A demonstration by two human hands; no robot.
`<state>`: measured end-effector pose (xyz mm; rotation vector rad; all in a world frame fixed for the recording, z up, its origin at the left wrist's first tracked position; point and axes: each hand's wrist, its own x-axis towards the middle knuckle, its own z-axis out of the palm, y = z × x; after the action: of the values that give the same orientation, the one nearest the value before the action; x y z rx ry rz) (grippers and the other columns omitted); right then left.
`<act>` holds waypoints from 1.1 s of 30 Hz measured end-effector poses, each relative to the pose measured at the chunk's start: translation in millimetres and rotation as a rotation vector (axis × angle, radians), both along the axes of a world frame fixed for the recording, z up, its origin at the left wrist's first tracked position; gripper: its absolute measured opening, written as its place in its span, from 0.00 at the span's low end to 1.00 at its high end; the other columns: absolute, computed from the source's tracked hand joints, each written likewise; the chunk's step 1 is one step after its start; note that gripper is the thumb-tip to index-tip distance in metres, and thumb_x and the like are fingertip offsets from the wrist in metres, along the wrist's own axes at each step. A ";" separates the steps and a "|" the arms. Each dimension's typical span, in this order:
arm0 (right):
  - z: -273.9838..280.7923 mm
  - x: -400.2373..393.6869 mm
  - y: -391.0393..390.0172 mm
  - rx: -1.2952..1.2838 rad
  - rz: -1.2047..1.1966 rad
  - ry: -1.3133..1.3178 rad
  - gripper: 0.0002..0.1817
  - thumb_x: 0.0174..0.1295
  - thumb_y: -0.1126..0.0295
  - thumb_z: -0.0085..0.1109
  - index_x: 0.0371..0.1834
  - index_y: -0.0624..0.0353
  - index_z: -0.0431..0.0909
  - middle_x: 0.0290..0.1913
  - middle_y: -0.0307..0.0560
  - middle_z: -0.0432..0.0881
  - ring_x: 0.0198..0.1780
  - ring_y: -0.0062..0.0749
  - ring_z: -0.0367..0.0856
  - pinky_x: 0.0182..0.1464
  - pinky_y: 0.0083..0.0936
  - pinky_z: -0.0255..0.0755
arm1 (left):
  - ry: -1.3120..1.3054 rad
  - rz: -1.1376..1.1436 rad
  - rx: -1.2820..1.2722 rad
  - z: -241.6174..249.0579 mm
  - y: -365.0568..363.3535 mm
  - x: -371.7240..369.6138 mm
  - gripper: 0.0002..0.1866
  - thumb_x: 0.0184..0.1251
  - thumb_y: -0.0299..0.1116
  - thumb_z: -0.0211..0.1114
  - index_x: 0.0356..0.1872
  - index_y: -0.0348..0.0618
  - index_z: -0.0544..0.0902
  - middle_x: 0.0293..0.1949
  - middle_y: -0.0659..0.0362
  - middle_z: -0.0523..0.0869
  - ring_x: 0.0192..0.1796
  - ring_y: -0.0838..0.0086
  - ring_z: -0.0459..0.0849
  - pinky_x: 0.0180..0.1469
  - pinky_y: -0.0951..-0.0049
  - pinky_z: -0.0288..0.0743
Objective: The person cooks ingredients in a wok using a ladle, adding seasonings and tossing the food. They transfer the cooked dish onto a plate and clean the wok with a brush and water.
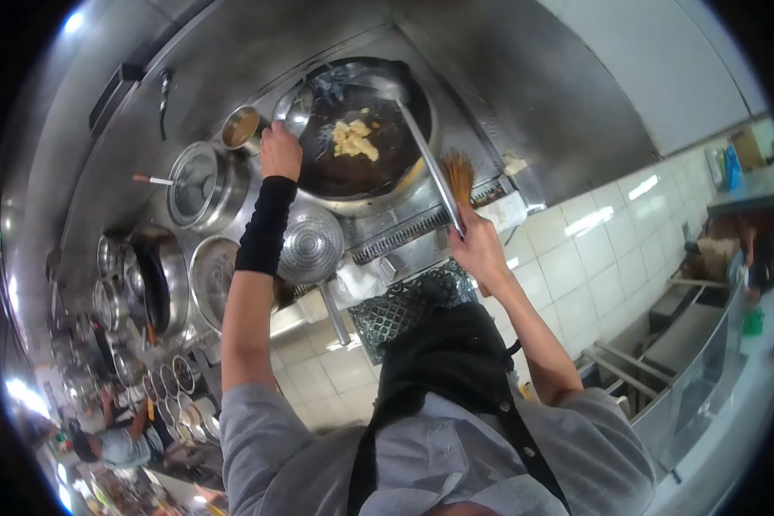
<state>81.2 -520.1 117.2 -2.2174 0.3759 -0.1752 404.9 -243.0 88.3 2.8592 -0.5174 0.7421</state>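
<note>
Yellow pieces of food (354, 140) lie in the middle of a large dark wok (340, 176). My left hand (280, 152), above a black wrist sleeve, is closed on the rim of a small metal bowl (294, 107) at the wok's left edge. In my right hand (478, 244) is the long handle of a metal ladle (430, 159), whose head reaches into the wok's upper part. A bamboo brush (458, 175) stands just above my right hand, beside the handle; whether the hand touches it is unclear.
A perforated strainer (310, 247) lies below the wok. Left of it are a metal pot (199, 185), a small container of brown liquid (240, 127) and a steel basin (212, 273). Another person (120, 445) is at the far lower left. Metal racks (636, 365) stand at the right.
</note>
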 end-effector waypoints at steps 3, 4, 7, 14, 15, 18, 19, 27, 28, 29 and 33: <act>-35.0 0.8 -12.8 0.024 -0.001 0.043 0.17 0.59 0.77 0.58 0.52 0.71 0.75 0.35 0.72 0.84 0.38 0.68 0.84 0.43 0.50 0.77 | 0.315 0.036 -0.557 3.0 51.3 -26.4 0.10 0.65 0.26 0.64 0.44 0.31 0.79 0.37 0.41 0.86 0.36 0.56 0.90 0.39 0.59 0.84; -45.3 4.0 -14.5 0.053 0.006 0.077 0.17 0.60 0.77 0.58 0.53 0.71 0.74 0.35 0.70 0.85 0.37 0.66 0.85 0.42 0.48 0.78 | 0.430 0.043 -0.778 3.4 73.3 -39.3 0.10 0.66 0.26 0.65 0.45 0.30 0.80 0.37 0.42 0.87 0.34 0.58 0.90 0.38 0.61 0.84; -32.6 16.6 2.3 0.909 -0.101 0.310 0.08 0.62 0.77 0.57 0.44 0.62 0.73 0.23 0.37 0.73 0.15 0.22 0.67 0.15 0.26 0.61 | 0.524 -0.078 -1.467 16.2 109.5 -111.3 0.07 0.74 0.23 0.60 0.44 0.28 0.81 0.38 0.50 0.88 0.35 0.73 0.89 0.37 0.71 0.87; -21.0 24.9 75.8 1.962 -0.025 0.379 0.05 0.68 0.79 0.49 0.34 0.58 0.71 0.20 0.29 0.60 0.13 0.12 0.55 0.10 0.13 0.50 | 0.401 0.156 -1.806 70.4 235.7 -319.4 0.07 0.73 0.24 0.63 0.47 0.30 0.80 0.40 0.54 0.88 0.40 0.72 0.89 0.43 0.69 0.88; -29.9 26.8 81.7 1.884 0.039 0.387 0.05 0.68 0.79 0.49 0.34 0.58 0.71 0.20 0.29 0.60 0.13 0.12 0.55 0.10 0.13 0.49 | 0.393 0.195 -1.809 77.9 247.8 -340.5 0.07 0.73 0.25 0.63 0.46 0.31 0.81 0.39 0.54 0.87 0.40 0.72 0.89 0.44 0.68 0.88; -52.7 22.5 92.5 1.466 0.137 0.237 0.01 0.72 0.76 0.50 0.40 0.59 0.71 0.21 0.28 0.61 0.16 0.10 0.56 0.14 0.14 0.49 | 0.374 0.179 -1.686 78.8 286.2 -377.2 0.08 0.73 0.25 0.63 0.46 0.30 0.81 0.39 0.53 0.87 0.37 0.72 0.89 0.42 0.69 0.88; -22.8 6.4 115.9 1.244 0.007 0.112 0.03 0.70 0.75 0.53 0.44 0.62 0.73 0.21 0.29 0.62 0.16 0.11 0.57 0.16 0.15 0.51 | 0.365 0.161 -1.594 78.0 292.9 -382.1 0.08 0.74 0.25 0.63 0.47 0.29 0.81 0.41 0.52 0.87 0.39 0.70 0.90 0.43 0.67 0.89; 8.3 -52.7 130.1 0.691 -0.122 0.068 0.12 0.65 0.78 0.58 0.51 0.68 0.75 0.21 0.39 0.73 0.14 0.21 0.68 0.15 0.25 0.62 | -0.023 0.115 -0.776 110.7 236.8 -254.8 0.06 0.65 0.26 0.65 0.37 0.35 0.77 0.26 0.49 0.81 0.28 0.56 0.84 0.33 0.60 0.76; 8.0 -54.0 128.8 0.638 -0.131 0.073 0.12 0.66 0.77 0.58 0.51 0.68 0.75 0.21 0.39 0.74 0.14 0.20 0.69 0.15 0.25 0.62 | -0.071 0.076 -0.697 116.0 214.8 -232.1 0.07 0.64 0.26 0.65 0.35 0.36 0.76 0.26 0.47 0.80 0.29 0.52 0.82 0.34 0.56 0.75; 6.1 -57.3 128.0 0.587 -0.142 0.082 0.12 0.66 0.77 0.58 0.51 0.68 0.75 0.21 0.39 0.74 0.14 0.20 0.70 0.15 0.25 0.61 | -0.116 0.036 -0.620 115.2 192.9 -210.8 0.08 0.63 0.27 0.65 0.33 0.36 0.74 0.26 0.45 0.78 0.30 0.47 0.81 0.35 0.52 0.74; -13.6 -45.5 107.0 0.142 -0.131 -0.042 0.13 0.63 0.79 0.59 0.51 0.68 0.75 0.21 0.56 0.79 0.19 0.48 0.79 0.23 0.39 0.71 | -0.359 -0.033 -0.423 83.7 113.7 -115.8 0.07 0.61 0.27 0.62 0.31 0.34 0.74 0.25 0.40 0.81 0.31 0.34 0.80 0.37 0.41 0.72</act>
<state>35.8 -413.1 103.5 -2.0469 0.4953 -0.2576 289.1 -129.4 171.9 2.3342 -0.3889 1.2051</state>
